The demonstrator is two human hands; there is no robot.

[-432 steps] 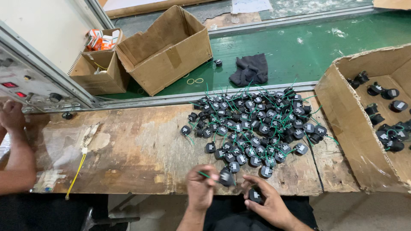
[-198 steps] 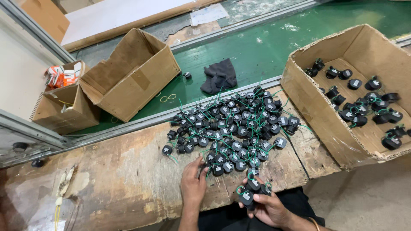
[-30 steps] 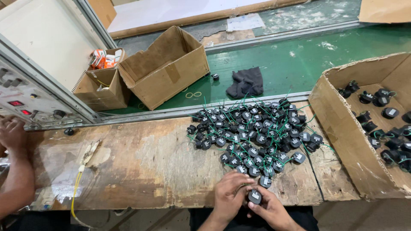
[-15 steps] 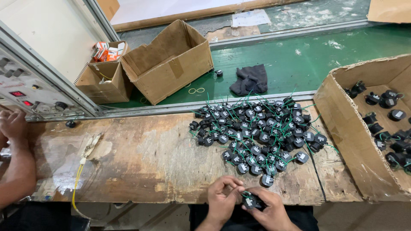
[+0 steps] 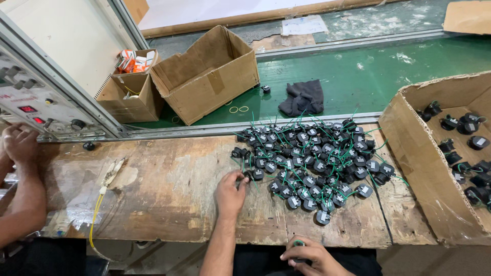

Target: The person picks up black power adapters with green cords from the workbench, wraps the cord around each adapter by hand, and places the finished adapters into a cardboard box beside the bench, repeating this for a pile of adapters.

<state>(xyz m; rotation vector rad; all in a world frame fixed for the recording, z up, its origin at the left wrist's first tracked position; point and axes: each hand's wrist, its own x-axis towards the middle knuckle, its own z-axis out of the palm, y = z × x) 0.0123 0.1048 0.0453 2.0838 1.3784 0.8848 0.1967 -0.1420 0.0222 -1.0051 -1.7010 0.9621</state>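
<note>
A heap of several small black round parts with green wires [image 5: 313, 158] lies on the worn wooden bench [image 5: 169, 199]. My left hand [image 5: 231, 190] reaches to the heap's left edge, its fingertips pinching one black part there. Down at the bench's front edge, my right hand [image 5: 307, 254] is curled around another black part with a green wire, held close to my body.
A big cardboard box [image 5: 434, 168] at the right holds more black parts. Two open cartons [image 5: 204, 76] and a dark cloth [image 5: 303, 97] sit on the green belt behind. Another person's arm [image 5: 20, 194] rests at the left beside a control panel [image 5: 36, 102].
My left hand has left my right hand and reached up to the heap's edge. My right hand stays low with its part. The view shifted slightly.
</note>
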